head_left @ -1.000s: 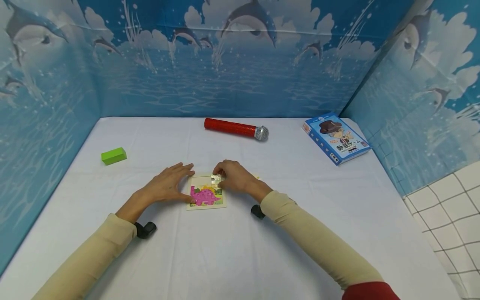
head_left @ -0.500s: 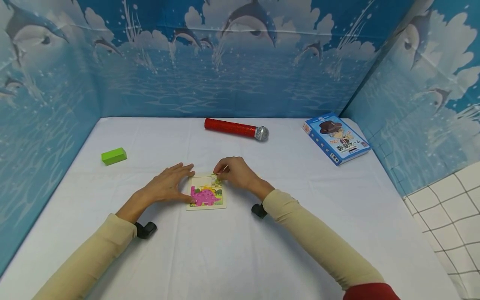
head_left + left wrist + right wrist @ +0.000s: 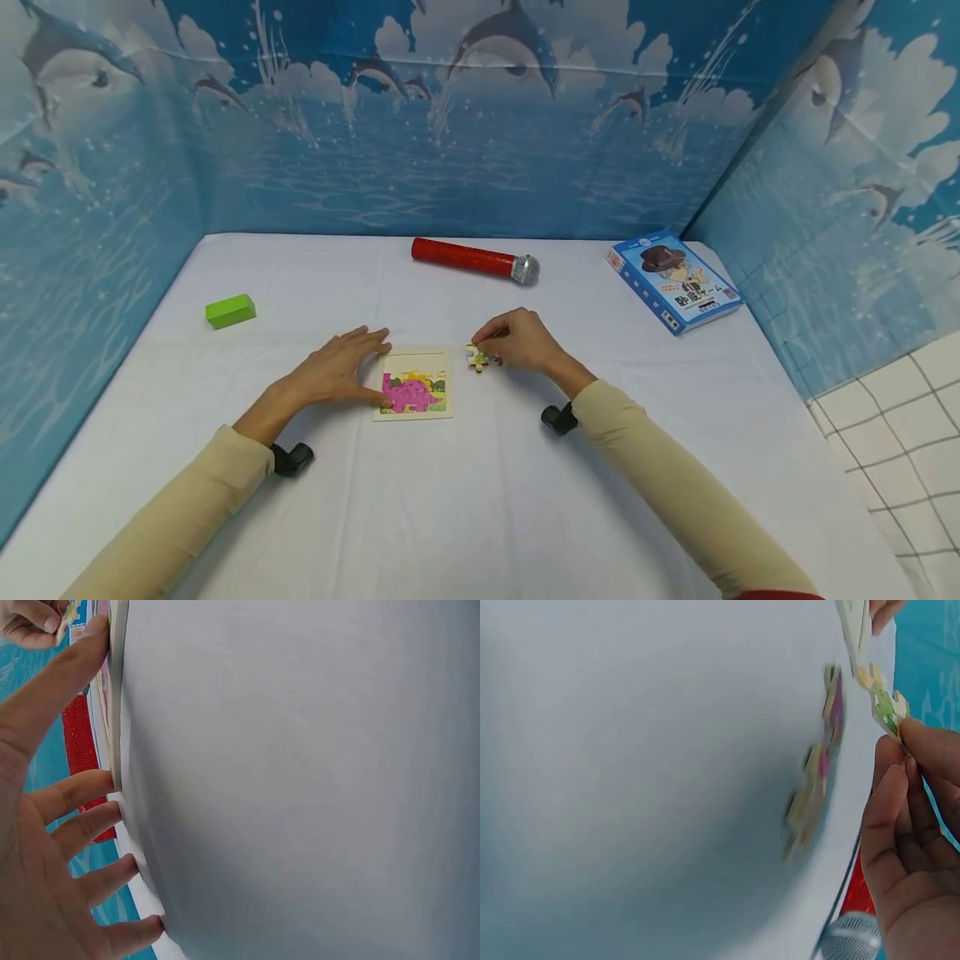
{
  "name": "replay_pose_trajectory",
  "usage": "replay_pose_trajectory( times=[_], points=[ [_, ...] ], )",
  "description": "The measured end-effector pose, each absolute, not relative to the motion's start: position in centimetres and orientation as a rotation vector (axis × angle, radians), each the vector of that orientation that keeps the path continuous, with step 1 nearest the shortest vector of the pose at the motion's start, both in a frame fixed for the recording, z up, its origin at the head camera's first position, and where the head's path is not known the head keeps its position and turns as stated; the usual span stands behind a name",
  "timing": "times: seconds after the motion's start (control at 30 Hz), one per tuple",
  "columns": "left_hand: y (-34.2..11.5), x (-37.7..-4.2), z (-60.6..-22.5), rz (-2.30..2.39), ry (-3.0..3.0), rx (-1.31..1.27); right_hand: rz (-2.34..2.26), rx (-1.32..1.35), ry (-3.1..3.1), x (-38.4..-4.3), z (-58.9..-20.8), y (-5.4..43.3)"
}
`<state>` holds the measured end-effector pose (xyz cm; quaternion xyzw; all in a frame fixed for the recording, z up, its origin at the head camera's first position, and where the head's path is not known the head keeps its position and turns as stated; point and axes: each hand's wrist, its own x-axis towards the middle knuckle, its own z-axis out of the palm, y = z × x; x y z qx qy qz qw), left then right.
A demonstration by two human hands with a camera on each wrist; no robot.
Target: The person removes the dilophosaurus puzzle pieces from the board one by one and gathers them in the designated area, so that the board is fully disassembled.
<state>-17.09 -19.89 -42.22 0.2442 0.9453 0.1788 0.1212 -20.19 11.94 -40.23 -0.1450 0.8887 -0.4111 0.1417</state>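
A small puzzle board with a pale rim lies mid-table, its lower part filled with a pink dinosaur picture and its upper part bare. At the board's left side my left hand spreads out, thumb on the lower left corner, fingertips by the upper left. My right hand, just right of the board, pinches a green and cream puzzle piece between thumb and fingers. Below that hand, in the right wrist view, loose puzzle pieces lie on the white cloth; the hand mostly covers them in the head view.
Behind the board lies a red toy microphone with a silver head. A green block sits at the left, and a blue game box at the back right. Dolphin-printed curtains close off the table's back and sides.
My right hand has carried the puzzle piece from the board's upper right corner out to the right, over the cloth. My left hand has stayed at the board's left edge.
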Motion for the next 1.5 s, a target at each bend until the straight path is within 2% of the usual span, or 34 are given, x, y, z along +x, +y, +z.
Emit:
replay_pose_trajectory(
  times=[0.7, 1.5],
  points=[
    [-19.7, -17.1, -42.1, 0.496, 2.762, 0.692, -1.075, -0.168, 2.629, -19.8, -41.1, 20.5],
    [-19.6, -17.0, -42.1, 0.5, 2.758, 0.687, -1.003, -0.214, 2.762, -19.5, -41.8, 20.2]
  ],
)
